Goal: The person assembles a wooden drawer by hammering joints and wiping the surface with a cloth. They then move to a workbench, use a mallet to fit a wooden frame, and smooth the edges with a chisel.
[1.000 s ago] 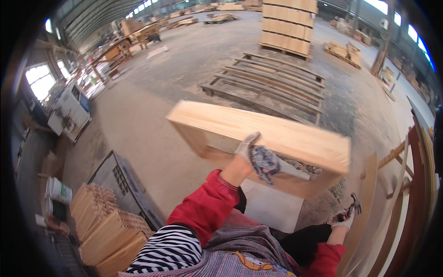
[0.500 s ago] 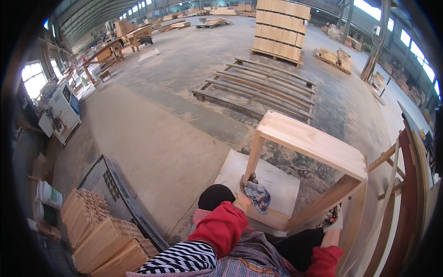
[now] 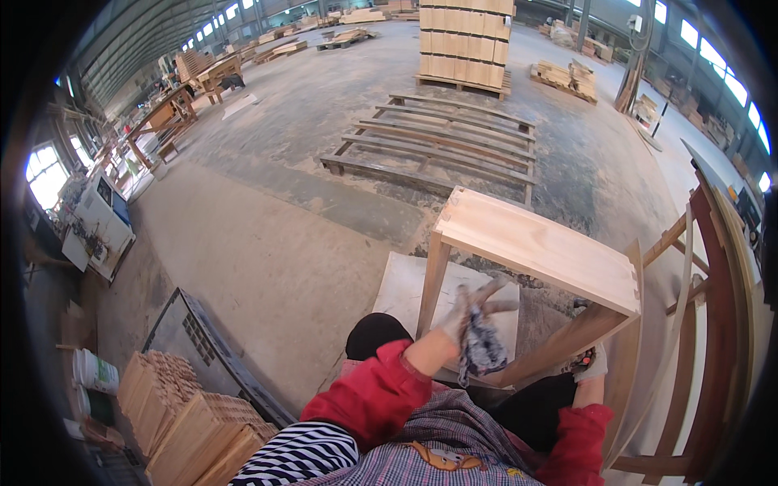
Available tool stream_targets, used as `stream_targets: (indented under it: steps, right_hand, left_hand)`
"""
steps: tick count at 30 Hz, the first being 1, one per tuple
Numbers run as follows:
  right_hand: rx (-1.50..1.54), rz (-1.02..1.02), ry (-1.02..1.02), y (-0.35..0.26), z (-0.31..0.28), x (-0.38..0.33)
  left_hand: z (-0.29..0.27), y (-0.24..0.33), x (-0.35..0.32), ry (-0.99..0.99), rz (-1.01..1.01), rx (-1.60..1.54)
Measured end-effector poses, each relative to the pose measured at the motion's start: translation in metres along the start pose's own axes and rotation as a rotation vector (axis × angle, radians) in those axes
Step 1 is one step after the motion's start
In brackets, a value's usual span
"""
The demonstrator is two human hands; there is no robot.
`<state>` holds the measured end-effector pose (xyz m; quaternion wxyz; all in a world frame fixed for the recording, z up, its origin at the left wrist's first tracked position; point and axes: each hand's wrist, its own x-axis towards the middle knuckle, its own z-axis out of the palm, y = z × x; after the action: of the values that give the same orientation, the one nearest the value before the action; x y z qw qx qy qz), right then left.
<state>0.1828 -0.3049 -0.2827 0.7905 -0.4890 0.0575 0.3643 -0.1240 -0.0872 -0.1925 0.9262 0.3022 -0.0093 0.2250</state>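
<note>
Far to the left of the hands stood stacks of small pale wooden blocks beside a dark slotted plastic crate. The left hand, gloved in pale fabric, was partly closed around a crumpled blue-and-white patterned rag, its fingers loose and reaching under a pale, open-sided box frame of unfinished wood. That frame stood directly in front of both hands, tilted, its lower edge on a flat white board on the concrete floor. It looked stiff, bulky and moderately heavy, with smooth faces that might slip in gloves; its upright side panels and jointed corners seemed the surest places to grip. The right hand, also gloved, rested low against the frame's near right panel; whether it was gripping could not be told. Beyond the frame lay a bare slatted wooden pallet. To the right of the hands leaned reddish-brown wooden frames.
</note>
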Motion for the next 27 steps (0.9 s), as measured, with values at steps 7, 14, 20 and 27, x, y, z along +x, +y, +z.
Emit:
stream_targets:
  steps: [7, 14, 20, 27]
  right_hand:
    - [0.042, 0.048, 0.009, -0.003, -0.012, 0.007]
    - [-0.014, -0.046, -0.093, -0.007, 0.01, -0.022]
    - [-0.083, 0.001, -0.153, -0.005, 0.018, -0.015]
    - [-0.157, 0.033, -0.047, 0.002, 0.057, -0.012]
  left_hand:
    - [0.091, 0.038, 0.07, 0.438, -0.195, 0.072]
    - [0.111, 0.048, 0.058, 0.476, -0.19, -0.155]
    - [0.121, 0.082, 0.055, 0.459, -0.047, -0.121]
    - [0.094, 0.085, 0.048, 0.503, -0.052, -0.062]
